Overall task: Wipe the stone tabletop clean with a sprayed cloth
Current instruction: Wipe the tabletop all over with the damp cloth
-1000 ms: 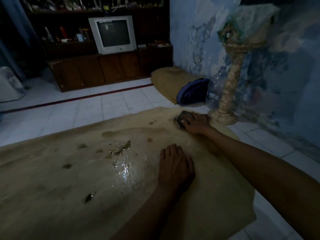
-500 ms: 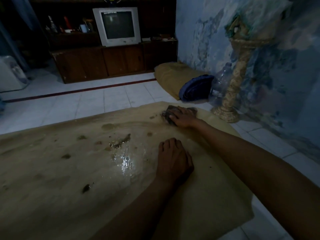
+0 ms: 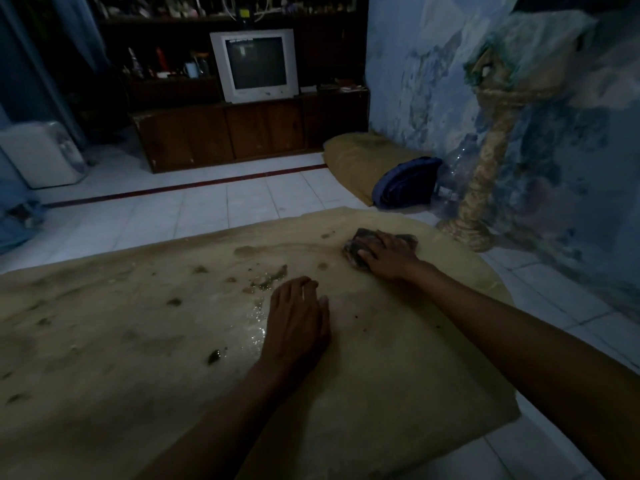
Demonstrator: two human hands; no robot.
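Right hand flat, grip spread, pressing cloth; left hand flat on tabletop

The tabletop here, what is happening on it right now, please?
A person is wiping the stone tabletop. The right hand presses a dark cloth flat near the far edge, fingers spread over it. The left hand rests flat on the stone beside a wet, shiny patch. Several dark dirt spots remain to the left of the cloth, so the job looks unfinished.
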